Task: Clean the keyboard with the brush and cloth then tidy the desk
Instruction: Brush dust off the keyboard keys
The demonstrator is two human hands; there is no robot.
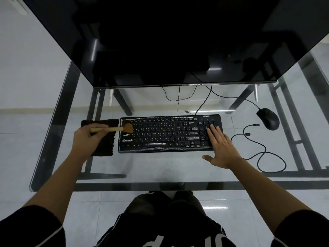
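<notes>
A black keyboard [169, 134] with a clear plastic cover lies on the glass desk [160, 168], in front of the monitor. My left hand [87, 138] grips the wooden handle of a small brush [115, 129]. The brush's brown bristles rest on the keyboard's top left keys. A dark knitted cloth [106, 141] lies flat just left of the keyboard, partly under my left hand. My right hand [220, 147] lies flat with fingers spread on the keyboard's right end, over the number pad.
A large black monitor [169, 41] stands behind the keyboard. A black mouse [268, 118] sits at the right, its cable running back under the monitor. A loose black cable [263, 152] curls on the glass right of my right hand.
</notes>
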